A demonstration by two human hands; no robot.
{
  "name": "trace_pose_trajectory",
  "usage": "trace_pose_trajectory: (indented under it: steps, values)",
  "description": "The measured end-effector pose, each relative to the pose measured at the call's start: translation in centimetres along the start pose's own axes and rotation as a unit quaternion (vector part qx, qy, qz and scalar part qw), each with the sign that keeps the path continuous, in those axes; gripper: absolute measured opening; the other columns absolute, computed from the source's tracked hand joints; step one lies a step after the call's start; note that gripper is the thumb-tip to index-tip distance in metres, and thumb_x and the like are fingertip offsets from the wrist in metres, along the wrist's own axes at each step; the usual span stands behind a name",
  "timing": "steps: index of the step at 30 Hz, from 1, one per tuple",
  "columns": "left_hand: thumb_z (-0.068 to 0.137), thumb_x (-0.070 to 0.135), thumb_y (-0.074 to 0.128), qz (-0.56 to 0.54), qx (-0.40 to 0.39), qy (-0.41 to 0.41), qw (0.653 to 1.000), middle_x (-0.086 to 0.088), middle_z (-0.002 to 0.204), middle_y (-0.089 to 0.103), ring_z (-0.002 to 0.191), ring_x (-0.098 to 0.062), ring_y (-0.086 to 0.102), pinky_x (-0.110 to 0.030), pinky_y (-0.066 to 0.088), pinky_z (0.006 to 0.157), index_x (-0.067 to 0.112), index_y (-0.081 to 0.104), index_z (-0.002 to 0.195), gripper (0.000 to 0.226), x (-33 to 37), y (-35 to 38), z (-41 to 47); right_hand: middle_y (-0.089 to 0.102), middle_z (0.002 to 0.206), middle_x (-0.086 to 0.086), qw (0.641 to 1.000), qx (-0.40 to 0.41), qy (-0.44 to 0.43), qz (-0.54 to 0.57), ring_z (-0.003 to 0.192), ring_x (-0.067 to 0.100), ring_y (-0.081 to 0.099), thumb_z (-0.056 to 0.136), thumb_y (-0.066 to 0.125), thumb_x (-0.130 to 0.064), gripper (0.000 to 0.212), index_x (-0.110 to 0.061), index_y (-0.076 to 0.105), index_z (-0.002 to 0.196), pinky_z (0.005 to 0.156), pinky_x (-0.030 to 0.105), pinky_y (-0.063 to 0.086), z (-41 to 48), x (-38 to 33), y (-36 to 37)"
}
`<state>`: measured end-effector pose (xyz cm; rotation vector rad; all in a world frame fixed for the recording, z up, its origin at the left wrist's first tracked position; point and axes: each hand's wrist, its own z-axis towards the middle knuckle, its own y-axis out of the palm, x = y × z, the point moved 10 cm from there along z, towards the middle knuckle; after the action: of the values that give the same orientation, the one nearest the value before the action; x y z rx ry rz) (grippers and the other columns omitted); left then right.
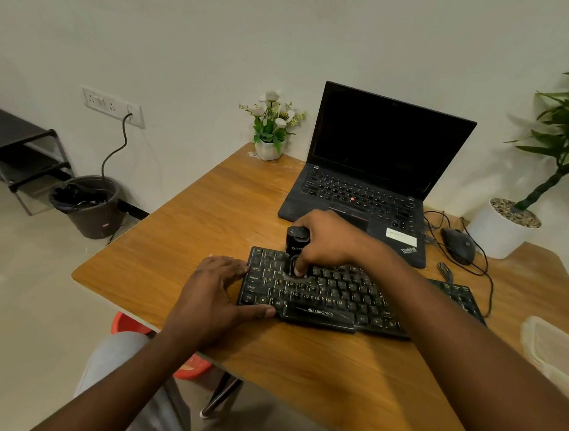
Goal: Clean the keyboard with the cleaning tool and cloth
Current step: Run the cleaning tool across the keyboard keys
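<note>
A black, dusty keyboard [338, 295] lies across the middle of the wooden table [215, 209]. My right hand [329, 240] grips a small black cleaning tool [295, 242] upright, its lower end pressed on the upper-left key rows. My left hand [218, 288] clasps the keyboard's left end, fingers on its top-left edge and thumb along the front edge. No cloth is recognisable in view.
An open black laptop [376, 175] stands behind the keyboard. A mouse [459, 246] with cables lies to its right, beside a white plant pot [498, 230]. A small flower pot [269, 145] sits at the far corner. A clear plastic container [556, 352] rests at the right edge.
</note>
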<state>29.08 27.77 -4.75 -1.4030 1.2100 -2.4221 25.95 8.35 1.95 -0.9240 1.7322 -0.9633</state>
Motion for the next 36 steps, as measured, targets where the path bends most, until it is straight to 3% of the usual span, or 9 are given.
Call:
trace_pose_trajectory:
  steps: [5,12,21,27,33,36]
  values:
    - [0.053,0.081,0.083,0.002,-0.001,0.004,1.0,0.011,0.127,0.065,0.118,-0.004,0.05,-0.028,0.047,0.1,0.018,0.071,0.128,0.098,0.1,0.0,0.0,0.076,0.091,-0.001,1.0,0.022,-0.008,-0.002,0.085,0.02,0.073,0.066,0.099,-0.02,0.037,-0.02,0.073,0.093,0.077,0.043,0.064,-0.3,-0.5,-0.1]
    - [0.054,0.076,0.086,-0.007,-0.005,0.002,1.0,0.02,0.123,0.056,0.119,-0.003,0.049,-0.028,0.047,0.101,0.019,0.069,0.13,0.097,0.3,0.0,-0.1,0.079,0.097,0.001,0.999,-0.025,0.001,0.034,0.093,0.021,0.074,0.067,0.098,-0.018,0.038,-0.016,0.074,0.097,0.09,0.049,0.063,-0.5,0.5,0.3]
    - [0.052,0.08,0.083,-0.008,-0.012,-0.006,1.0,0.015,0.129,0.06,0.122,-0.002,0.049,-0.032,0.048,0.106,0.019,0.068,0.132,0.101,0.1,0.1,0.0,0.079,0.09,-0.001,0.996,0.052,0.014,0.067,0.089,0.02,0.075,0.065,0.1,-0.018,0.035,-0.02,0.073,0.087,0.082,0.046,0.064,-0.3,1.3,-0.7]
    - [0.053,0.078,0.084,-0.011,-0.012,-0.005,1.0,0.021,0.124,0.053,0.122,-0.004,0.05,-0.034,0.048,0.106,0.019,0.068,0.132,0.099,0.4,0.0,-0.1,0.081,0.095,0.002,0.998,-0.002,0.011,0.062,0.092,0.022,0.076,0.067,0.099,-0.017,0.037,-0.013,0.077,0.097,0.088,0.049,0.063,-0.9,1.9,-0.1]
    - [0.053,0.077,0.086,-0.009,-0.007,0.001,1.0,0.02,0.125,0.056,0.121,-0.004,0.051,-0.032,0.049,0.105,0.02,0.068,0.132,0.098,0.3,0.0,-0.1,0.077,0.082,0.001,0.996,0.079,0.026,0.044,0.076,0.02,0.075,0.067,0.098,-0.013,0.03,-0.016,0.073,0.085,0.065,0.038,0.061,-0.6,1.8,-1.6]
    - [0.053,0.084,0.082,-0.005,-0.014,-0.005,1.0,0.014,0.131,0.062,0.124,-0.006,0.051,-0.039,0.05,0.108,0.021,0.069,0.132,0.102,-0.2,0.2,0.0,0.076,0.085,-0.001,0.996,0.064,0.008,0.053,0.081,0.018,0.073,0.066,0.099,-0.017,0.033,-0.02,0.071,0.082,0.073,0.041,0.062,-0.3,1.2,-0.9]
